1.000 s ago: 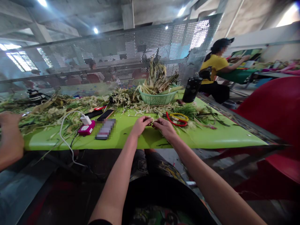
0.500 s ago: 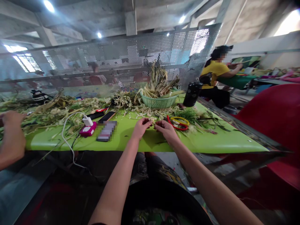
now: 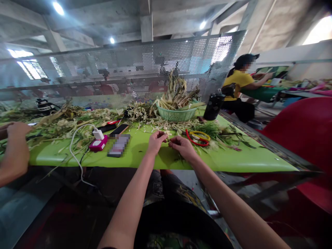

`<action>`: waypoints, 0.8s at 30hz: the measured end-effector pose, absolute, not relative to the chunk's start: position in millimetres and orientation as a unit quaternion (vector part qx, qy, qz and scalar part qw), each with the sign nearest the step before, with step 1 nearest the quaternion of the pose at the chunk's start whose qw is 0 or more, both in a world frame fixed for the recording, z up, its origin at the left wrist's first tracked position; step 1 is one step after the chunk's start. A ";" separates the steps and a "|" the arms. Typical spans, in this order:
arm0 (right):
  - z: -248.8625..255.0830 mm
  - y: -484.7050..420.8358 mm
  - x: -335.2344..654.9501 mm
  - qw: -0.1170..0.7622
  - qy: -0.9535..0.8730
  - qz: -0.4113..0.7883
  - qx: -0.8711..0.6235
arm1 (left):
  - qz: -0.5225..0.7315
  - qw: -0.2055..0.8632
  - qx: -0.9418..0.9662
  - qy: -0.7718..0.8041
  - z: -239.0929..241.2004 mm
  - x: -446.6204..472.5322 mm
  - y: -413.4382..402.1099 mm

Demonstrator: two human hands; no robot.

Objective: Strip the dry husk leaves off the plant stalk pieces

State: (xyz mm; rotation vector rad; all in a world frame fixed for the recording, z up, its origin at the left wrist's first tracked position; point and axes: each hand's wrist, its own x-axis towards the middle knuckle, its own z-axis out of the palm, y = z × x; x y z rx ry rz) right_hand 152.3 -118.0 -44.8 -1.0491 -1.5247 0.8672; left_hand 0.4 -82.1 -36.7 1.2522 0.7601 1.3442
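Over the near edge of the green-covered table, my left hand pinches a small pale piece of plant between thumb and fingertips. Just to its right, my right hand is closed in a pinch too, a little lower and close to the same piece. Whatever lies between the right fingertips is too small to make out. Beside my right hand are a red loop and a yellow loop, perhaps scissor handles, among green stems.
A green basket of dried husks stands behind my hands, with a black tumbler to its right. Phones, a magenta socket block and plant scraps lie left. Another person's arm reaches in; a person in yellow sits right.
My right fingertips have shifted slightly left and down from the pale piece, while the left hand still pinches it. The view has tilted slightly.
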 end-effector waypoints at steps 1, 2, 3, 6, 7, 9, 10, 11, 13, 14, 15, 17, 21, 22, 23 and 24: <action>-44.9 -118.0 151.8 0.520 -0.637 0.364 -0.437 | 0.568 0.544 0.527 0.323 -37.1 0.1 -81.9; -45.0 -118.0 151.4 0.519 -0.638 0.366 -0.436 | 0.568 0.543 0.526 0.326 -37.4 -0.1 -81.8; -45.0 -117.9 151.3 0.519 -0.637 0.368 -0.435 | 0.567 0.542 0.526 0.328 -37.6 -0.2 -81.8; -45.3 -117.4 151.9 0.526 -0.630 0.373 -0.432 | 0.556 0.550 0.529 0.329 -37.6 0.1 -82.8; -45.5 -117.1 152.4 0.530 -0.626 0.374 -0.433 | 0.548 0.555 0.533 0.327 -37.5 0.3 -83.4; -45.6 -116.8 153.2 0.537 -0.620 0.373 -0.434 | 0.531 0.566 0.541 0.324 -37.1 0.9 -84.6; -45.5 -116.9 153.4 0.539 -0.618 0.374 -0.434 | 0.525 0.570 0.543 0.323 -37.0 1.1 -85.1; -45.2 -117.1 153.4 0.540 -0.616 0.374 -0.434 | 0.523 0.573 0.543 0.323 -36.9 1.2 -85.4; -44.4 -117.9 152.8 0.540 -0.615 0.376 -0.434 | 0.526 0.574 0.536 0.326 -36.8 0.9 -85.4; -43.9 -118.3 152.4 0.539 -0.615 0.378 -0.434 | 0.530 0.574 0.531 0.328 -36.9 0.4 -85.1; -43.6 -118.7 152.1 0.538 -0.615 0.379 -0.434 | 0.534 0.574 0.526 0.330 -36.9 -0.1 -84.8; -43.4 -119.0 151.8 0.539 -0.614 0.378 -0.436 | 0.541 0.574 0.517 0.332 -37.0 -1.1 -83.9; -44.4 -117.8 153.7 0.567 -0.594 0.361 -0.443 | 0.541 0.585 0.515 0.316 -37.3 -0.3 -83.2; -44.4 -117.4 154.3 0.576 -0.587 0.356 -0.444 | 0.537 0.590 0.518 0.309 -37.5 0.5 -83.5; -44.3 -117.2 154.9 0.585 -0.581 0.351 -0.444 | 0.532 0.595 0.521 0.303 -37.6 1.5 -84.0; -44.0 -117.1 155.4 0.591 -0.577 0.347 -0.444 | 0.526 0.600 0.525 0.296 -37.8 2.5 -84.5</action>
